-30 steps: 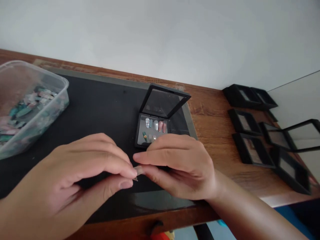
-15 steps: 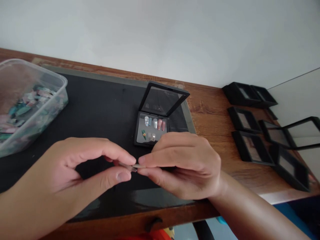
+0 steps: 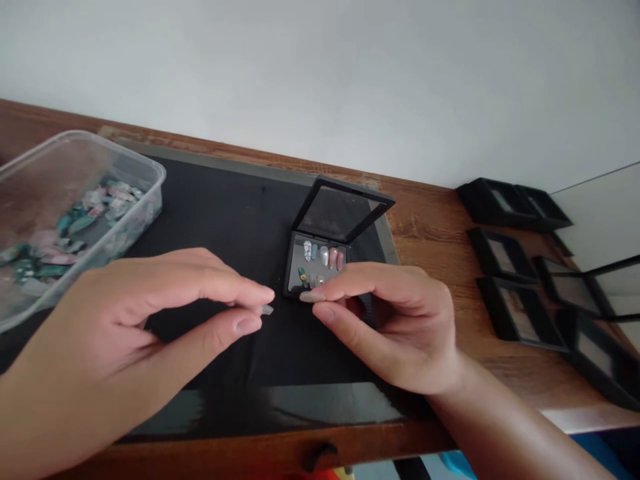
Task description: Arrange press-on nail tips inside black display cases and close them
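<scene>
My right hand [image 3: 395, 327] pinches a pale press-on nail [image 3: 311, 296] between thumb and forefinger, just in front of an open black case [image 3: 289, 277]. Thumb and forefinger of my left hand [image 3: 185, 313] close on a small greyish, shiny piece [image 3: 268, 309]; most of it is hidden, and its kind cannot be made out. A gap separates the two hands. Several press-on nails lie on the case's grey inner surface, among them pinkish ones [image 3: 336, 259], a silvery one [image 3: 324, 255] and a green one [image 3: 302, 275]. The case's clear, black-framed lid [image 3: 353, 188] leans back.
At the left stands a clear plastic tub [image 3: 161, 175] with many loose press-on nails. Several black cases [image 3: 500, 250] sit on the wooden tabletop [image 3: 425, 237] at the right, one with its lid raised. A black mat [image 3: 215, 200] lies under my hands; a wall rises behind.
My hands have drawn apart; the right moved toward the case with the pale nail, while the left kept the small piece. The view shifted slightly, so the tub and cases appear further right.
</scene>
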The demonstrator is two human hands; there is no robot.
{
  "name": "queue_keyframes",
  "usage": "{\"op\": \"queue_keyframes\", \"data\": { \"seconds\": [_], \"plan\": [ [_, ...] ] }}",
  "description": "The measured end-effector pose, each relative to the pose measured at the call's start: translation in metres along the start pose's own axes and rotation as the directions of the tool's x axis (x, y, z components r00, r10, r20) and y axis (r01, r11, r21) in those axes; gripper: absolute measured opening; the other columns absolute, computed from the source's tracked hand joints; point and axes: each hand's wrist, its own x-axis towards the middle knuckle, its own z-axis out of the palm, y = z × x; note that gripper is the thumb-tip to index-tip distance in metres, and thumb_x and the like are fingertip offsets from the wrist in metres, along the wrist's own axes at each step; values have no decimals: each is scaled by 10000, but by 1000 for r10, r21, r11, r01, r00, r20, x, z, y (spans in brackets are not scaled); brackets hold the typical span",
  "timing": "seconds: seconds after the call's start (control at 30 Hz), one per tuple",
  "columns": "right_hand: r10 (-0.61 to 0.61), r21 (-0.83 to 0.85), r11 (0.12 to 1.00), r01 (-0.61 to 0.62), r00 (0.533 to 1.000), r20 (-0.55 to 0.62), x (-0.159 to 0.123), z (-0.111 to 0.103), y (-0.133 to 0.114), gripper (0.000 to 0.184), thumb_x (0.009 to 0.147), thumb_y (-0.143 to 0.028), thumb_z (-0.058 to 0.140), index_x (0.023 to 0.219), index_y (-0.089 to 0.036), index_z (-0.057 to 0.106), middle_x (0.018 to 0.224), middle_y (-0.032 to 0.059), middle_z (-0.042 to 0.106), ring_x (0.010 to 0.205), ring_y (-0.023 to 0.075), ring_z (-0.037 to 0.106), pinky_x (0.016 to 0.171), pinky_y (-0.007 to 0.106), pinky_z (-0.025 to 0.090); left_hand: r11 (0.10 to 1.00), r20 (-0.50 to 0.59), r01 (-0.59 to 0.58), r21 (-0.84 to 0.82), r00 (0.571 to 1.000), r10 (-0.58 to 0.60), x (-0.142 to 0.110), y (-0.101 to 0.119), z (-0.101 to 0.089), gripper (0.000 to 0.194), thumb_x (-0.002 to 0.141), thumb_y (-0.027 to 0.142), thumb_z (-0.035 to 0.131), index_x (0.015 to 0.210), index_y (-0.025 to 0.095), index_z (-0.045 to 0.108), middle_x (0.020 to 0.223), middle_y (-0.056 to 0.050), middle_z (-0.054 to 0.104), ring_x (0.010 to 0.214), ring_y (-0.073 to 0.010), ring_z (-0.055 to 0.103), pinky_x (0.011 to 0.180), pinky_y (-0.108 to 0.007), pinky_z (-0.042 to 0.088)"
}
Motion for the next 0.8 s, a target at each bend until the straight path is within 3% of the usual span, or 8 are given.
{"op": "queue_keyframes", "data": {
  "seconds": [0.2, 0.37, 0.5, 0.6, 0.63, 0.7, 0.73, 0.8],
  "plan": [
    [44, -90, 995, -50, 997, -70, 20, -2, 4, 63, 943, -260, 800, 894, -225, 818, 646, -23, 745, 478, 95, 543, 415, 247, 414, 997, -64, -81, 12, 995, 81, 3, 2, -1, 195, 1033, 354, 722, 1145, 474, 826, 1022, 142, 862, 805, -80, 794, 768, -148, 649],
    [23, -132, 991, -11, 995, 93, 66, 8, -15, 87, 996, -284, 774, 932, -236, 807, 653, -50, 655, 498, 86, 459, 432, 261, 376, 993, -69, -97, -62, 993, 93, 8, 8, -4, 170, 1017, 300, 737, 1077, 407, 854, 994, 131, 874, 830, -87, 815, 788, -159, 649],
    [-155, 5, 988, 155, 988, 19, 120, 43, -46, 209, 1009, -183, 734, 806, -213, 691, 601, -108, 482, 562, 61, 483, 524, 196, 437, 981, 50, -171, -96, 983, 176, 7, 0, 3, 182, 1015, 207, 715, 1031, 338, 839, 927, 99, 859, 842, -93, 798, 778, -198, 628],
    [-350, 143, 931, 335, 932, 94, 154, 81, -62, 341, 990, -55, 635, 714, -254, 628, 686, -138, 615, 608, 43, 506, 535, 144, 482, 983, 127, -158, -97, 977, 169, 6, -7, 10, 158, 997, 190, 715, 994, 301, 828, 941, 69, 857, 870, -122, 793, 796, -249, 611],
    [-402, 204, 902, 381, 913, 74, 162, 93, -65, 440, 964, 8, 581, 627, -274, 577, 593, -145, 603, 569, 47, 467, 455, 141, 424, 986, 132, -121, -113, 982, 135, 7, -8, 11, 147, 983, 192, 727, 990, 299, 828, 937, 66, 855, 854, -128, 788, 780, -257, 602],
    [-344, 156, 934, 320, 924, 168, 170, 111, -67, 441, 910, 3, 684, 608, -301, 577, 507, -165, 569, 578, 56, 483, 400, 153, 389, 987, 134, -42, -155, 989, 63, 8, -8, 12, 121, 949, 194, 756, 951, 295, 822, 909, 69, 851, 798, -129, 770, 736, -260, 581],
    [-284, 93, 957, 273, 948, 141, 171, 115, -67, 405, 899, -14, 742, 642, -293, 601, 488, -177, 534, 599, 57, 491, 403, 158, 388, 985, 130, -14, -172, 991, 37, 8, -8, 11, 109, 936, 192, 765, 920, 289, 813, 887, 73, 847, 771, -127, 760, 720, -260, 574],
    [-225, -5, 973, 230, 956, 188, 166, 112, -67, 336, 906, -91, 818, 671, -264, 651, 527, -163, 562, 621, 58, 535, 457, 163, 440, 982, 118, 13, -188, 993, 10, 9, -6, 9, 91, 929, 203, 760, 883, 276, 789, 847, 78, 833, 742, -124, 749, 707, -258, 570]
  ]
}}
